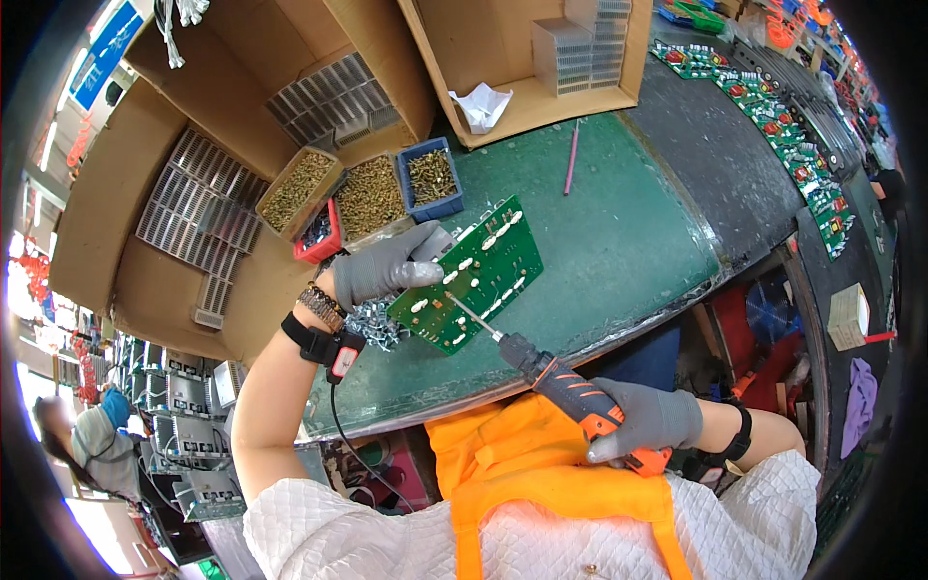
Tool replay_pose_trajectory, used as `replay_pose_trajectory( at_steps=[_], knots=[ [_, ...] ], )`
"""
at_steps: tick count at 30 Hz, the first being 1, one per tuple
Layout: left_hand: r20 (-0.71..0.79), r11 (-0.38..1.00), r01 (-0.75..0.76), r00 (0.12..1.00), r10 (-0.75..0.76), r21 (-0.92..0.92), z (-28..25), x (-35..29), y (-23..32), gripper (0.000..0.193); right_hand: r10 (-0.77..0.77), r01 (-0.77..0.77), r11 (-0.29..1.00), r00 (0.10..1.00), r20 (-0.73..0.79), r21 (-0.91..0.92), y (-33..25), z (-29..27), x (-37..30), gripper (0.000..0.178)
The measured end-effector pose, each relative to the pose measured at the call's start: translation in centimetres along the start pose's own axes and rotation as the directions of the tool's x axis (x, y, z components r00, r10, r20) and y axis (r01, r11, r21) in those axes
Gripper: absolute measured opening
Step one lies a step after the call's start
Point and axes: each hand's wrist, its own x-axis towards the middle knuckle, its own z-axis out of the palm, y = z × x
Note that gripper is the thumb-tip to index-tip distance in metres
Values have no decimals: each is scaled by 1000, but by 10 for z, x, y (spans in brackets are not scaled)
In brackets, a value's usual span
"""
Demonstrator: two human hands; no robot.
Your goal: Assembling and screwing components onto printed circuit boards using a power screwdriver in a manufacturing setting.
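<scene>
A green workbench (pixel 628 237) spans mid-frame. At its center, my gloved left hand (pixel 389 266) pinches a green circuit board (pixel 505 253) (probably light, stiff, fragile; best held by its edges). Lower right, my gloved right hand (pixel 652 422) wraps a black-and-orange power screwdriver (pixel 565 389), its thin bit (pixel 475 317) over the board.

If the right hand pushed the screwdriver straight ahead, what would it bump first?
The green circuit board, probably: the screwdriver in the right hand points at it, though I can't tell if they touch.
</scene>
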Motion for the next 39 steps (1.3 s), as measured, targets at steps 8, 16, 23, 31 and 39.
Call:
replay_pose_trajectory(
  at_steps=[8, 16, 23, 31, 39],
  knots=[
    [-108, 991, 41, 993, -55, -127, 11, -4, 3, 52, 81, -102, 940, 994, 80, 327, -17, 39, -13, 36],
    [-76, 992, 14, 997, -24, -129, 6, -2, -2, 51, 60, -68, 947, 998, 34, 313, -15, 48, -11, 34],
    [36, 987, 62, 998, -58, -145, -1, -33, -12, 72, 2, -79, 948, 971, 241, 308, -13, 27, -57, 51],
    [-459, 829, 523, 797, -394, 198, -51, -10, -97, 48, -55, 77, 956, 995, -86, 282, -13, 15, -49, 63],
    [-509, 569, 599, 794, -331, 563, -47, 47, -130, 25, -116, 113, 967, 993, 4, 227, -11, 13, -31, 73]
  ],
)
